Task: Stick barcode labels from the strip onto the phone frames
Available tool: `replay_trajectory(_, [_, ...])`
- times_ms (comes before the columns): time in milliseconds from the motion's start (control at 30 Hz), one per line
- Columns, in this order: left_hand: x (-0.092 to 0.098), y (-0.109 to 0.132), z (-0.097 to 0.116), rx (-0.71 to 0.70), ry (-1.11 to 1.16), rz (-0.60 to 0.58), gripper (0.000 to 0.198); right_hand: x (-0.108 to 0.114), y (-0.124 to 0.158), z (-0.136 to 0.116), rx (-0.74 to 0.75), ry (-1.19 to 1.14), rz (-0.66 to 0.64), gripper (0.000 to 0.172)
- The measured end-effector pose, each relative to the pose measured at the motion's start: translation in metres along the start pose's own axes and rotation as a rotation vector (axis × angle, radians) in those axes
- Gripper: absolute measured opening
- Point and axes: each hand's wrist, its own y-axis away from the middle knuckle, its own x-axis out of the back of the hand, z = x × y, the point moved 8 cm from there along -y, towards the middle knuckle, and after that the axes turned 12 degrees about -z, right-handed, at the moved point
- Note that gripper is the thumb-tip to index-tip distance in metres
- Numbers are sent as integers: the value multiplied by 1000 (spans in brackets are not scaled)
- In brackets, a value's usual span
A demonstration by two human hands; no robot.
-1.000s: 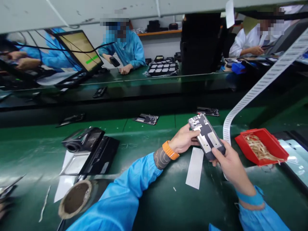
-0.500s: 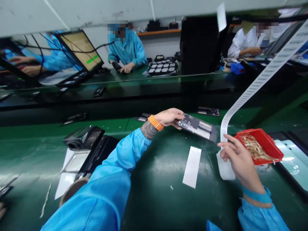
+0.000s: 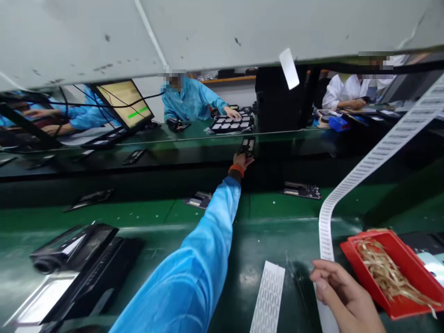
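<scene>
Left hand (image 3: 244, 159) clamps phone (image 3: 248, 144) by its near end, long axis pointing ahead; right hand (image 3: 345, 296), loosely apart, is farther.

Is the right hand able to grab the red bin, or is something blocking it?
Probably yes. The right hand looks loosely open, close beside the red bin, with nothing visible between them. The paper strip runs on the hand's other side.

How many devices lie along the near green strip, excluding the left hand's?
3: a blurred device at left, a middle device partly behind the blue sleeve, a right device. The sleeve may hide more.
</scene>
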Motion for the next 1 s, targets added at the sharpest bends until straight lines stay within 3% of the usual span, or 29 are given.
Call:
replay_trajectory(100, [2,27,-1,61,-129,-99,32,13,10,-14,48,195,169,29])
replay_trajectory(167, [-4,66,2,131,-197,-231,32,22,20,-41,134,350,366,27])
replay_trajectory(233, [-20,119,3,233,-278,-449,34,21,24,-70,227,461,496,32])
replay_trajectory(300, [-54,182,0,297,-447,-861,35,9,14,-84,226,441,429,46])
replay_trajectory(367, [-76,227,-2,277,-468,-1017,34,-16,-7,-74,117,219,162,50])
replay_trajectory(433, [-85,248,-8,238,-342,-894,36,-42,-17,-60,12,-31,-32,46])
replay_trajectory(467, [-86,256,-15,238,-226,-798,39,-50,-18,-56,-5,-123,-50,43])
replay_trajectory(533, [-89,272,-36,269,54,-660,48,-54,-17,-54,27,-220,48,39])
replay_trajectory(600, [-97,288,-54,265,268,-623,52,-53,-14,-54,70,-251,150,39])
replay_trajectory(667, [-101,300,-64,196,359,-573,49,-57,-14,-53,63,-252,140,38])
replay_trajectory(833, [-108,318,-79,233,399,-543,58,-55,-17,-39,-44,-144,62,41])
replay_trajectory(1000, [-107,318,-93,305,365,-584,64,-42,-18,-46,-34,271,147,56])
